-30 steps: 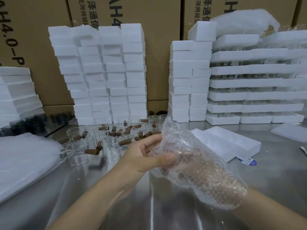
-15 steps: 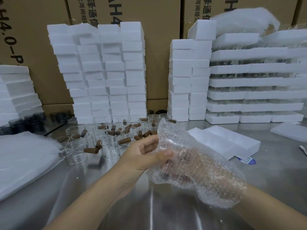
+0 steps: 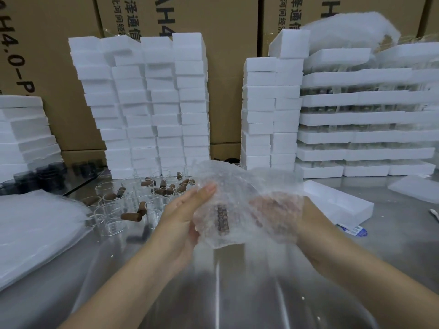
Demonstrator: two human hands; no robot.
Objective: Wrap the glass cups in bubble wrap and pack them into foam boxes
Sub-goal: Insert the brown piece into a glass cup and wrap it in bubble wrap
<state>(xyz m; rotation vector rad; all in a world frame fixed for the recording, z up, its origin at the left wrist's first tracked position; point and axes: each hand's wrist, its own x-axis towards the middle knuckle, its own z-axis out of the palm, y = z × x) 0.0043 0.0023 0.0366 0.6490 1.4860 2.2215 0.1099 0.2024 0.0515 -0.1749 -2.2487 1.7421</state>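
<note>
While the bubble wrap bundle [image 3: 247,205] lies sideways, 9 to 3 o'clock, above the shiny metal table [image 3: 237,293] with glass cups [image 3: 111,224] at 10 and foam boxes [image 3: 152,103] stacked at 12, the left hand [image 3: 183,219] presses straight fingers on its 9 o'clock side and the right hand [image 3: 306,224] backs its 3 o'clock side, fingers too hidden to tell.

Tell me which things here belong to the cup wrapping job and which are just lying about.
Job: bubble wrap between left hand and right hand; glass cups; brown corks; open foam box; foam box stacks; spare wrap sheets.
Lying about: dark round containers; cardboard cartons; blue label.
</note>
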